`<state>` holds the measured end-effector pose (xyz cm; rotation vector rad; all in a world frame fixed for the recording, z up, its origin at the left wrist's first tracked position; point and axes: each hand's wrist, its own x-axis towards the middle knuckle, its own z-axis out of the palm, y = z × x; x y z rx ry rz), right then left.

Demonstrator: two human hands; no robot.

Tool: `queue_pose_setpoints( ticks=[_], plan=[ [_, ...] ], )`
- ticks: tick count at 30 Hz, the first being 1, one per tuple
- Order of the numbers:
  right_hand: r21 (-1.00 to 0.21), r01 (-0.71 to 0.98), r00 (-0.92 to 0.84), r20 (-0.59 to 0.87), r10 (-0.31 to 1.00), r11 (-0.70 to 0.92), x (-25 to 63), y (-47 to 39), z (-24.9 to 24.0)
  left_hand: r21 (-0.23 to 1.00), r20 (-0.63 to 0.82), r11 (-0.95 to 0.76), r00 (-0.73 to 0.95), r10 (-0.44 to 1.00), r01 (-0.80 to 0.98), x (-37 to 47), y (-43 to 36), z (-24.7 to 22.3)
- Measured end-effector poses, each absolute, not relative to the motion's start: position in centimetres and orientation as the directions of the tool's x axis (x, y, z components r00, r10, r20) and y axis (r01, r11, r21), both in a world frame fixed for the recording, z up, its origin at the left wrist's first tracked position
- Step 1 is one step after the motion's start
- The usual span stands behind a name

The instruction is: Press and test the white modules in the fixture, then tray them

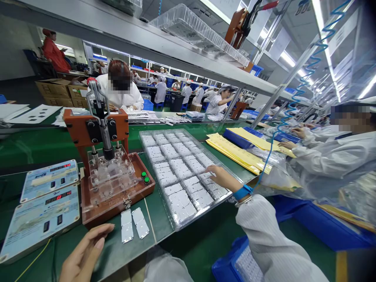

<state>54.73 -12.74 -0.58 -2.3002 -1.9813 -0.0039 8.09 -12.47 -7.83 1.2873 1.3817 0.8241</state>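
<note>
My left hand is at the lower left, its fingers stretched out and the thumb apart, with nothing in it. Just right of it, two small white boards lie side by side on the green table mat. My right hand, with a blue strap at the wrist, reaches over the right side of a clear plastic tray. Its fingers are slightly bent, at the white boards filling the tray's compartments; I see nothing gripped. A brown test fixture with a lever clamp stands beyond my left hand.
Two blue meter boxes with red digits sit at the left. Yellow sheets and blue bins lie to the right. A coiled blue hose hangs down there. A metal shelf crosses overhead. Co-workers sit opposite and at right.
</note>
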Motion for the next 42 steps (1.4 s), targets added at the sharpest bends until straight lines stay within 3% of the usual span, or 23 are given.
queue_pose_setpoints(
  ticks=[8, 10, 12, 14, 16, 18, 21, 26, 28, 31, 33, 36, 42],
  plan=[
    [0.030, 0.990, 0.129, 0.191, 0.973, -0.137, 53.3, -13.3, -1.4, 0.948, 0.089, -0.141, 0.186, 0.978, 0.286, 8.6, -12.7, -7.8],
    [0.009, 0.994, 0.099, 0.267, 0.959, -0.105, 51.2, -13.7, -1.1, 0.916, 0.175, -0.242, 0.224, 0.959, 0.321, 8.9, -12.6, -7.8],
    [-0.101, 0.991, -0.051, 0.346, 0.937, 0.092, 47.8, -14.3, -0.6, 0.856, 0.236, -0.352, 0.321, 0.917, 0.379, 9.4, -12.4, -7.6],
    [-0.268, 0.869, -0.316, 0.347, 0.883, 0.416, 43.4, -14.9, -0.2, 0.773, 0.241, -0.449, 0.448, 0.861, 0.447, 10.0, -12.2, -7.3],
    [-0.360, 0.737, -0.535, 0.207, 0.819, 0.572, 39.0, -15.0, -0.2, 0.681, 0.206, -0.520, 0.546, 0.812, 0.516, 10.7, -12.0, -6.9],
    [-0.388, 0.686, -0.638, 0.083, 0.765, 0.615, 35.6, -14.4, -0.7, 0.590, 0.171, -0.563, 0.592, 0.788, 0.579, 11.2, -11.8, -6.8],
    [-0.368, 0.676, -0.685, 0.005, 0.728, 0.638, 33.0, -12.9, -2.1, 0.502, 0.145, -0.582, 0.601, 0.786, 0.640, 11.4, -12.1, -6.9],
    [-0.423, 0.673, -0.682, -0.036, 0.730, 0.607, 33.3, -12.0, -2.3, 0.507, 0.061, -0.525, 0.578, 0.813, 0.684, 10.8, -13.7, -6.2],
    [-0.524, 0.624, -0.673, 0.016, 0.740, 0.580, 34.0, -11.8, -1.1, 0.526, 0.061, -0.517, 0.577, 0.815, 0.675, 10.4, -14.3, -5.3],
    [-0.626, 0.517, -0.634, 0.178, 0.753, 0.584, 34.7, -10.0, 1.0, 0.515, 0.196, -0.550, 0.535, 0.822, 0.657, 9.8, -13.9, -3.4],
    [-0.590, 0.510, -0.610, 0.264, 0.747, 0.626, 34.6, -7.7, 1.9, 0.472, 0.313, -0.555, 0.458, 0.832, 0.685, 9.4, -12.6, -2.0],
    [-0.501, 0.563, -0.613, 0.282, 0.739, 0.658, 33.7, -3.7, 2.2, 0.418, 0.381, -0.552, 0.413, 0.827, 0.721, 9.0, -9.6, -0.6],
    [-0.454, 0.532, -0.686, 0.264, 0.678, 0.715, 32.2, 0.6, 1.8, 0.378, 0.268, -0.538, 0.468, 0.842, 0.753, 9.0, -4.4, 0.4]
  ],
)
